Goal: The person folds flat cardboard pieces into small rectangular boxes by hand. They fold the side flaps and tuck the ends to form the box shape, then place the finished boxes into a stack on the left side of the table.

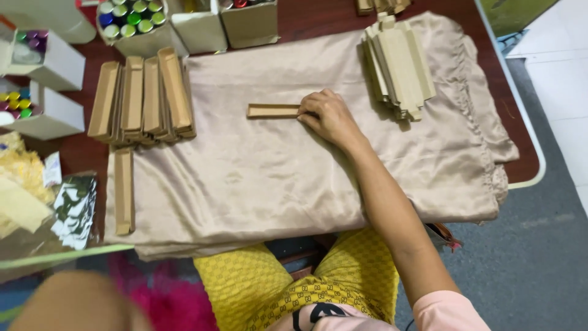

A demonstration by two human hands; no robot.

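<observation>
One narrow cardboard tray [272, 111] lies at the middle of the cloth [294, 178], and my right hand [329, 116] rests on its 3 o'clock end, fingers curled and pressing down on it. I judge it light, thin-walled and easy to crush, so I would grip it by the long sides. More folded trays [142, 98] are stacked at 9 o'clock, flat blanks [398, 64] at 1 o'clock. My left hand is out of sight.
</observation>
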